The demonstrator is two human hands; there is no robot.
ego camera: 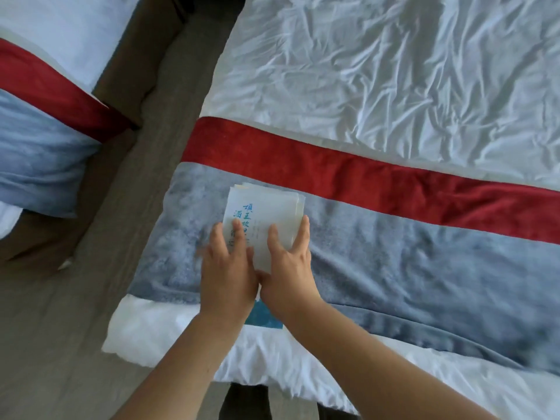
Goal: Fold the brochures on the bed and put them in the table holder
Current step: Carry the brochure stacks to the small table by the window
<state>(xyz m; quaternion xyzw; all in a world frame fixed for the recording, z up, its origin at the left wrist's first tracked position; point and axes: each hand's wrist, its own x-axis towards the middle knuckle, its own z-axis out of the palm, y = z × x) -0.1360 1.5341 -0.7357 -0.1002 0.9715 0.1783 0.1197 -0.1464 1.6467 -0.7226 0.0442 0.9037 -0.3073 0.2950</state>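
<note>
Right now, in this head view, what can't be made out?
All in the head view:
Brochures: near half hidden under the left hand and right hand; sheet count unreadable from the stacked edges.
Small print: too small, partly covered by the left hand.
Table holder: outside the frame.
Left hand's outer edge: motion-blurred.

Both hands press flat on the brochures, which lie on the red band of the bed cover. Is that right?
Not quite. The head view shows the left hand and right hand pressing flat on the brochures, but they lie on the grey band, just short of the red band.
</note>
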